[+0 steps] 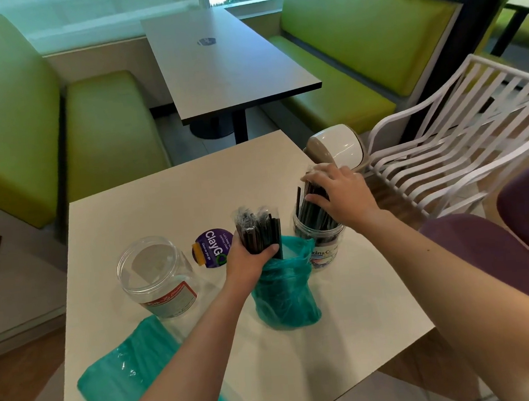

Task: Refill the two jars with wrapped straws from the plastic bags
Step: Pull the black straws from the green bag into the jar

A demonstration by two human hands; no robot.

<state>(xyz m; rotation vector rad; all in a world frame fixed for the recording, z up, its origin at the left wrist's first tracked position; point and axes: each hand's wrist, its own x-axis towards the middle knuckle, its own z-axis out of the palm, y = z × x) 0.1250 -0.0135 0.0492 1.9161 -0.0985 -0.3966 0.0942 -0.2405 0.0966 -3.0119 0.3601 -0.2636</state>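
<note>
While the right hand [341,193] grips straws in the right jar [321,243], the left hand [249,259] clasps a bundle [259,229] above the bag [284,291]; the left jar [158,276] stands empty.

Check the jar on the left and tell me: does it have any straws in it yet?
No, the left jar stands empty.

A round purple sticker [210,249] lies flat on the white surface [168,208] and reads "ClayGo" in large white letters, turned sideways to the camera — beneath it a smaller line reads "Clean as you go". The jar on the right [321,246] carries a label with the partly hidden letters "kin&Co". The empty jar on the left [158,276] has a red-bordered label — its print is too small to read.
</note>
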